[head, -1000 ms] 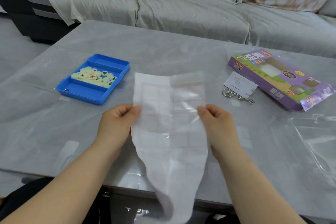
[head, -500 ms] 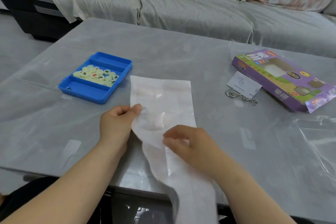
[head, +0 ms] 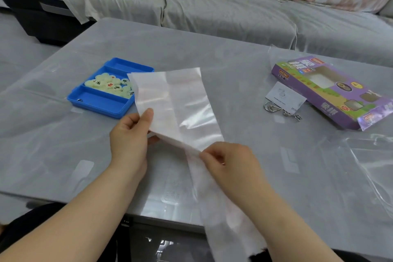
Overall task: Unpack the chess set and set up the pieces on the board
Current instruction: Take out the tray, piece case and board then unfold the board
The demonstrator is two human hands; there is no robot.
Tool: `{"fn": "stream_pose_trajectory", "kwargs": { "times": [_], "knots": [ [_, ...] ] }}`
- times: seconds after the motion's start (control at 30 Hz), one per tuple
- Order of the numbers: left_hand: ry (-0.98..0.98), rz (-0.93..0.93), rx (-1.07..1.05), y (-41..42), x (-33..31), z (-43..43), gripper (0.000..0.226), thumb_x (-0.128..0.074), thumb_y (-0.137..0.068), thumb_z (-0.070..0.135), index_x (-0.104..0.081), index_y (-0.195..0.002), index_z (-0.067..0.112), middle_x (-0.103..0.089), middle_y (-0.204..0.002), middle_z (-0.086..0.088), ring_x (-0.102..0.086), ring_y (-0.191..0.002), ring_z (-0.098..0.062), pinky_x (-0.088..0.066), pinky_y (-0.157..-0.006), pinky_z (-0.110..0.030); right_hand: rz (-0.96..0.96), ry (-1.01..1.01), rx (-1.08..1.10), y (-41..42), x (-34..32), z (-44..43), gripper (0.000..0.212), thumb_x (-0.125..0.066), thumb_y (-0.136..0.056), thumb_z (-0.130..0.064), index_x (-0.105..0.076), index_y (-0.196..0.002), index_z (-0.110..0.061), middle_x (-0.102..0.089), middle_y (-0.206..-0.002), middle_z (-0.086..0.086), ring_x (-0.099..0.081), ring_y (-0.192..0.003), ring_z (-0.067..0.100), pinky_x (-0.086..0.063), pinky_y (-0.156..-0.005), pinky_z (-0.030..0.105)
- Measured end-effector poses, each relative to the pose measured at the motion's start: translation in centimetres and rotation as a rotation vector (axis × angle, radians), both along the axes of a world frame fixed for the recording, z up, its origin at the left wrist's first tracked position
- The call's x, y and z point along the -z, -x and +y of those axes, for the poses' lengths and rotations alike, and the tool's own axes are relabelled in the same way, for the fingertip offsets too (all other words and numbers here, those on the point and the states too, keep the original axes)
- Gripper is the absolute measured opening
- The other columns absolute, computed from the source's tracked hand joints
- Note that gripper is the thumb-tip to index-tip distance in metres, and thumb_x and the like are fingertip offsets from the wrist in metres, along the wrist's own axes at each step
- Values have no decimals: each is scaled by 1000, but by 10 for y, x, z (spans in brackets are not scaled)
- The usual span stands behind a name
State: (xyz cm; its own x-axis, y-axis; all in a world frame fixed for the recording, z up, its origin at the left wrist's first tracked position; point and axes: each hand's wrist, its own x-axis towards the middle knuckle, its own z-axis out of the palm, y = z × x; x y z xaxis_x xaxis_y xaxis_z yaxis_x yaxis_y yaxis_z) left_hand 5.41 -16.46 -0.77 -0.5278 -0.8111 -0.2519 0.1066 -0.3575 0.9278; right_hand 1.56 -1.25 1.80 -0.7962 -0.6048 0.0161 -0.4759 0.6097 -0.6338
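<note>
A thin white paper board sheet [head: 180, 108], still partly folded, is held above the grey table [head: 234, 66]. My left hand [head: 129, 140] pinches its left edge with thumb on top. My right hand [head: 229, 164] pinches a fold lower down, near the middle of the sheet; the sheet's lower end hangs past the table's front edge. A blue plastic tray [head: 100, 103] lies at the left, its middle compartment holding several pale round chess pieces [head: 110, 86] with red and black characters. The sheet's top left corner covers the tray's right end.
A purple cardboard box [head: 331, 91] lies at the right, with a small white card [head: 285, 98] and metal wire rings [head: 280, 110] beside it. Clear plastic wrap [head: 372, 166] lies at the far right. A covered sofa [head: 212, 2] stands behind the table.
My right hand left the sheet's right edge, crossed to its middle and pinched a fold. The sheet swung up and left, over the tray's right end. My left hand kept its grip.
</note>
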Motion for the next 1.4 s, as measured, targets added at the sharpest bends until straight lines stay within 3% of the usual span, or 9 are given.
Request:
{"fn": "stream_pose_trajectory", "kwargs": {
  "times": [0.13,0.4,0.57,0.67,0.87,1.03,1.2,1.27,1.4],
  "knots": [
    [27,-76,206,-6,-4,17,15,-58,-83,28,-55,-78,14,-61,-80,0,-62,-77,-12,-54,-57,-18,17,86,106,8,1,2,19,-55,-86,-18,-71,-77,-13,-71,-80,1,-61,-79,17,-42,-70,25],
    [133,-241,480,-18,-14,37,21,-65,-78,28,-67,-62,16,-71,-60,2,-68,-61,-8,-54,-60,-22,232,104,11,-9,2,-5,24,-51,-78,-27,-71,-78,-13,-71,-76,5,-65,-73,26,-50,-68,31],
    [308,-322,447,-18,-15,39,34,-61,-80,11,-64,-46,17,-63,-46,6,-65,-53,-5,-55,-65,-31,160,8,-9,-11,-3,-4,18,-52,-89,-28,-66,-93,-18,-69,-96,0,-61,-92,18,-44,-80,25],
    [449,-342,448,-21,-12,37,41,-54,-79,5,-63,-42,18,-61,-44,9,-62,-56,-10,-55,-71,-35,62,63,21,-11,-2,-5,13,-59,-83,-33,-61,-77,-22,-66,-81,-7,-60,-80,10,-45,-75,24],
    [326,-235,513,-22,-10,31,23,-64,-80,12,-71,-62,24,-70,-61,7,-65,-61,-3,-54,-62,-18,-185,211,102,-2,4,-1,24,-65,-79,-25,-52,-59,-29,-57,-60,-15,-52,-61,2,-39,-60,9],
    [213,-191,492,-22,-11,29,33,-63,-80,4,-71,-53,21,-69,-58,6,-64,-57,-3,-55,-60,-17,-247,216,170,9,5,3,30,-59,-83,-15,-53,-55,-25,-53,-52,-12,-50,-51,-6,-37,-52,5],
    [181,-247,311,-25,-20,5,18,-59,-83,7,-64,-68,16,-66,-53,5,-61,-49,-6,-51,-48,-15,-292,311,329,31,-3,23,25,-57,-85,-16,-56,-60,-21,-49,-50,-8,-43,-44,2,-38,-52,12],
    [186,-303,280,-30,-25,-9,14,-56,-85,11,-62,-73,16,-67,-66,-1,-62,-60,-14,-50,-53,-24,-312,356,385,40,-9,35,21,-57,-86,-17,-57,-65,-19,-52,-57,0,-46,-49,9,-45,-54,21],
    [238,-400,231,-39,-25,-36,14,-54,-87,15,-61,-75,17,-65,-74,-3,-61,-68,-18,-45,-60,-27,-325,432,497,50,-17,56,22,-57,-86,-15,-56,-65,-21,-55,-57,-1,-47,-36,-1,-47,-46,21]
  ]
}}
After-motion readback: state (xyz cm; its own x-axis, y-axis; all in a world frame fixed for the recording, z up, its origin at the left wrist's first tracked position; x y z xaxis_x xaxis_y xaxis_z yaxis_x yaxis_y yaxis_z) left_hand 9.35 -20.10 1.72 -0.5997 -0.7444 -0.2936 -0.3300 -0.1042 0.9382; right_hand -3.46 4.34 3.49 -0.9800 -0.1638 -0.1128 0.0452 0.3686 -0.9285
